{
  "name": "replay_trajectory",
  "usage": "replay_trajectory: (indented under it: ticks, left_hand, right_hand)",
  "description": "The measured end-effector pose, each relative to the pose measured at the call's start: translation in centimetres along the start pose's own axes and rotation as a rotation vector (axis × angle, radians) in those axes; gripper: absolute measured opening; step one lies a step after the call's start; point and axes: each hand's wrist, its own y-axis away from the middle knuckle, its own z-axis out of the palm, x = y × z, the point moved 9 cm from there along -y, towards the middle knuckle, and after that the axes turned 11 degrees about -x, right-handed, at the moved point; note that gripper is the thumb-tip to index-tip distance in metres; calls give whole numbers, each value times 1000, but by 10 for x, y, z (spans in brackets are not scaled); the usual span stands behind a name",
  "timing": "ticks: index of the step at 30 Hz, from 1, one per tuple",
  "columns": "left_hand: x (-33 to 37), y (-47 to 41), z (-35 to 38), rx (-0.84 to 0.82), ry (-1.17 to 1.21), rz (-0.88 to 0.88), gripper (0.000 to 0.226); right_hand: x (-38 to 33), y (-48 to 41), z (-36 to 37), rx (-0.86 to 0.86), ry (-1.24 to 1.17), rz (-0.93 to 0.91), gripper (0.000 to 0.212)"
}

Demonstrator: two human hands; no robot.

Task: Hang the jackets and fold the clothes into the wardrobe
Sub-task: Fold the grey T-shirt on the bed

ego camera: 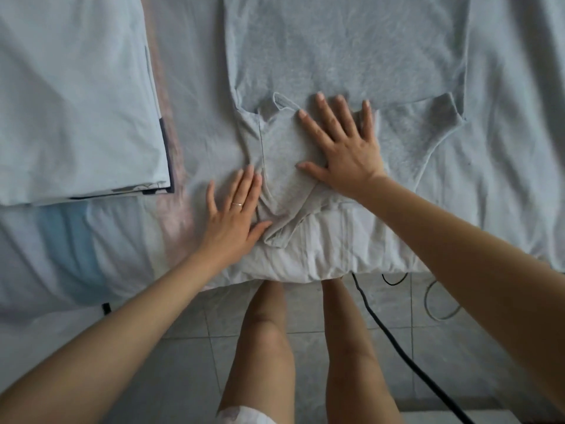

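1. A soft grey cotton T-shirt (345, 50) is spread flat on the pale blue bed (513, 117).
2. It is pressed down by the left hand (232, 215) and right hand (345, 151), fingers (326, 113) straight and flat, nothing gripped.
3. It is judged light and floppy, and is best held at the edges.

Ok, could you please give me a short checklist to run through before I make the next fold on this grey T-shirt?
1. The grey T-shirt lies spread on the bed: ok.
2. The folded sleeve lies across the middle: ok.
3. Its fabric is smooth: not ok, creases bunch beside the left hand.
4. The right hand is flat, pressing the fold: ok.
5. The other sleeve is folded in: not ok, it lies spread out.
6. The wardrobe has space: cannot tell, out of view.
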Motion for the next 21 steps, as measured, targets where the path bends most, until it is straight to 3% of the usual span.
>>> replay_trajectory:
  ticks: [3, 6, 9, 12, 15, 18, 21]
  left_hand:
    - [23, 12, -2, 15, 4, 97, 84]
    - [49, 26, 23, -40, -152, 235, 91]
    - [51, 42, 40, -28, -258, 313, 77]
    - [48, 48, 30, 41, -260, 348, 69]
    - [43, 41, 7, 142, -227, 290, 86]
    - [28, 15, -3, 107, -180, 184, 103]
    - [24, -10, -16, 107, -115, 113, 76]
  right_hand:
    - [-21, 12, -6, 89, 44, -65, 71]
    - [-41, 38, 16, 49, 117, -212, 64]
    - [-19, 73, 38, 35, 103, -95, 60]
    - [-14, 114, 42, 130, 90, -104, 57]
    - [13, 143, 35, 178, 1, 32, 67]
    - [47, 150, 27, 167, -41, 155, 65]
    - [57, 139, 22, 149, -12, 63, 58]
